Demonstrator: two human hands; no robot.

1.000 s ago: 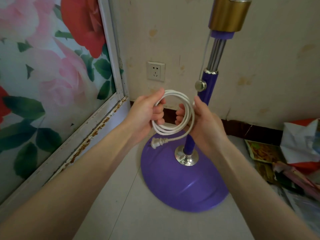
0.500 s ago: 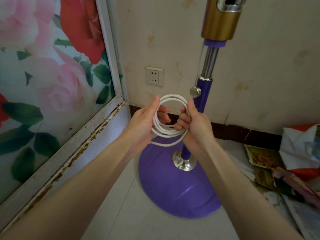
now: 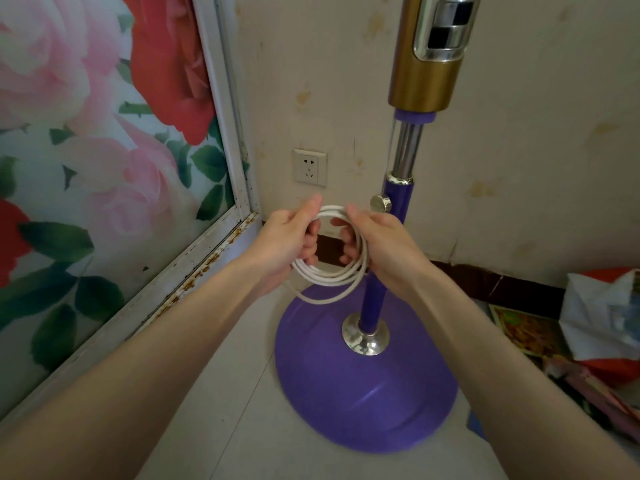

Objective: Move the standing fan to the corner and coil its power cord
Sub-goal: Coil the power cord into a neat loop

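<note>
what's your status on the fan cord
Left hand and right hand both gripping white cord coil. Fan base in corner. Nothing blocking.

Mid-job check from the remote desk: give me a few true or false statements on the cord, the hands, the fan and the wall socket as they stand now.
1. Both the left hand and the right hand hold the white cord. True.
2. The cord is plugged into the wall socket. False: the socket is empty.
3. The cord is gathered into several loops. True.
4. The fan base is red. False: it is purple.
5. The fan pole lies flat on the floor. False: it stands upright on the base.
</note>
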